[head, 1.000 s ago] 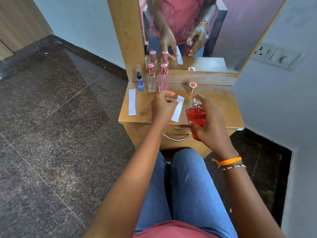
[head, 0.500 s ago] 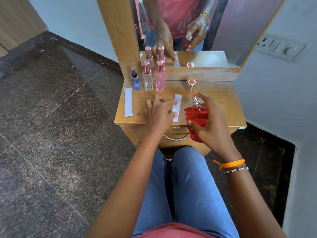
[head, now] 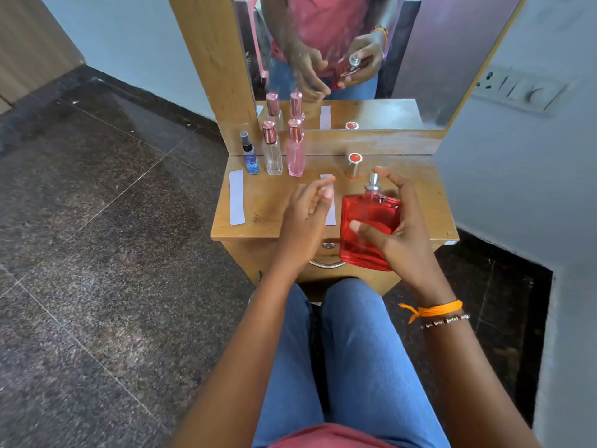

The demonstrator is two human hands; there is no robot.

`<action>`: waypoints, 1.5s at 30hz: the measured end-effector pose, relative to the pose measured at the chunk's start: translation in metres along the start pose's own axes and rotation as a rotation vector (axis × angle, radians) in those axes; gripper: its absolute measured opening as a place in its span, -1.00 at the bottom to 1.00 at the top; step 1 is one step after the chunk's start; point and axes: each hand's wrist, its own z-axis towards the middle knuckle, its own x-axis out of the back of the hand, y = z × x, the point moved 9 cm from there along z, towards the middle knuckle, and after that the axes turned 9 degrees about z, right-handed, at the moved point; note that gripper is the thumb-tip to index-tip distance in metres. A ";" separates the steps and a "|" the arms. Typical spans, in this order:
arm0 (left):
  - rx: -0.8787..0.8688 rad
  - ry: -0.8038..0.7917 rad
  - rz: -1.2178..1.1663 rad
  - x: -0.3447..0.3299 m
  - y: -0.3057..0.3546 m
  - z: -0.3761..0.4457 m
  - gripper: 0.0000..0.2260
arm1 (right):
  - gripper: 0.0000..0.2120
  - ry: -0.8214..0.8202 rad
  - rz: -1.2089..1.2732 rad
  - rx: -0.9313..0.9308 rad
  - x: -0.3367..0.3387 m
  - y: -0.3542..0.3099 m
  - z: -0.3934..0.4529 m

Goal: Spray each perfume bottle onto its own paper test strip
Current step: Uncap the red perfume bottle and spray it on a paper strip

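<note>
My right hand [head: 399, 234] grips a square red perfume bottle [head: 368, 227] with a bare silver nozzle, held above the table's front edge. Its gold and red cap [head: 353, 165] stands on the wooden table [head: 420, 202] behind it. My left hand [head: 305, 221] hovers with fingers apart over a white paper strip [head: 331, 218], mostly covering it. A second strip [head: 236, 197] lies at the left. A small blue bottle [head: 249, 154], a clear bottle [head: 272, 150] and a pink bottle [head: 295, 150] stand capped in a row at the back left.
A mirror [head: 349, 59] in a wooden frame rises behind the table and reflects the bottles and hands. A drawer with a metal handle [head: 326, 264] sits under the tabletop. A wall with a switch plate [head: 517, 90] is close on the right. Dark stone floor lies left.
My left hand let go of the middle strip, which now lies flat, and lifted slightly with fingers spread. The red bottle came closer to the strip.
</note>
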 end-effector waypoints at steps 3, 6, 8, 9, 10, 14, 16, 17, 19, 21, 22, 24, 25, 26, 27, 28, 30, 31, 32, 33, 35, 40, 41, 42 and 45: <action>0.091 -0.354 -0.371 -0.029 0.003 -0.020 -0.73 | -0.37 0.042 0.217 0.004 -0.002 0.000 0.006; 0.065 -0.374 -0.402 -0.033 0.005 -0.024 -0.73 | -0.46 0.033 0.288 -0.007 -0.007 0.002 0.016; 0.053 -0.281 -0.411 -0.024 0.004 -0.020 -0.69 | -0.63 0.013 0.280 -0.003 -0.008 0.002 0.024; 0.052 -0.242 -0.409 -0.019 0.002 -0.019 -0.67 | -0.68 0.014 0.273 0.001 -0.006 0.003 0.029; 0.050 -0.207 -0.398 -0.015 0.001 -0.018 -0.65 | -0.68 0.037 0.247 0.015 -0.002 0.004 0.035; 0.053 -0.086 -0.357 0.002 -0.008 -0.014 -0.65 | -0.67 0.134 0.013 0.059 0.012 0.019 0.066; 0.057 -0.072 -0.345 0.007 -0.011 -0.014 -0.65 | -0.59 0.063 -0.124 0.050 0.007 0.032 0.082; 0.060 -0.073 -0.343 0.008 -0.012 -0.013 -0.64 | -0.58 0.019 -0.166 0.031 0.002 0.038 0.088; 0.065 -0.075 -0.345 0.010 -0.014 -0.013 -0.65 | -0.62 -0.046 -0.267 0.013 -0.005 0.047 0.097; 0.074 -0.070 -0.339 0.011 -0.015 -0.013 -0.66 | -0.69 -0.062 -0.399 0.039 -0.006 0.050 0.103; 0.076 -0.067 -0.332 0.010 -0.015 -0.013 -0.66 | -0.72 -0.045 -0.420 0.053 -0.004 0.048 0.105; 0.078 -0.060 -0.321 0.011 -0.015 -0.012 -0.66 | -0.74 0.021 -0.331 0.053 0.005 0.038 0.106; 0.078 -0.058 -0.314 0.011 -0.015 -0.012 -0.66 | -0.74 0.044 -0.222 0.060 0.008 0.027 0.105; 0.077 -0.059 -0.310 0.010 -0.015 -0.012 -0.66 | -0.73 0.048 -0.090 0.083 0.011 0.013 0.102; 0.079 -0.062 -0.311 0.010 -0.014 -0.012 -0.66 | -0.74 0.032 0.033 0.111 0.012 -0.003 0.100; 0.080 -0.066 -0.316 0.008 -0.014 -0.012 -0.65 | -0.74 -0.009 0.134 0.126 0.011 -0.017 0.098; 0.077 -0.075 -0.323 0.007 -0.012 -0.013 -0.65 | -0.74 -0.156 0.204 0.108 0.000 -0.036 0.094; 0.072 -0.079 -0.329 0.007 -0.011 -0.013 -0.65 | -0.74 -0.229 0.172 0.086 -0.007 -0.040 0.091; 0.067 -0.081 -0.337 0.006 -0.009 -0.014 -0.66 | -0.73 -0.293 0.135 0.055 -0.015 -0.039 0.089; 0.062 -0.087 -0.350 0.006 -0.007 -0.015 -0.67 | -0.73 -0.345 0.116 0.014 -0.021 -0.037 0.086; 0.060 -0.108 -0.377 0.005 -0.004 -0.017 -0.67 | -0.71 -0.401 0.160 -0.080 -0.028 -0.032 0.081; 0.061 -0.176 -0.391 0.001 -0.004 -0.023 -0.65 | -0.71 -0.430 0.172 -0.101 -0.026 -0.036 0.073; 0.061 -0.180 -0.395 0.000 -0.004 -0.023 -0.65 | -0.71 -0.428 0.153 -0.099 -0.026 -0.037 0.071; 0.061 -0.173 -0.395 0.000 -0.004 -0.024 -0.67 | -0.71 -0.427 0.116 -0.088 -0.026 -0.038 0.069; 0.058 -0.146 -0.391 -0.004 -0.005 -0.026 -0.69 | -0.70 -0.423 0.021 -0.043 -0.029 -0.042 0.064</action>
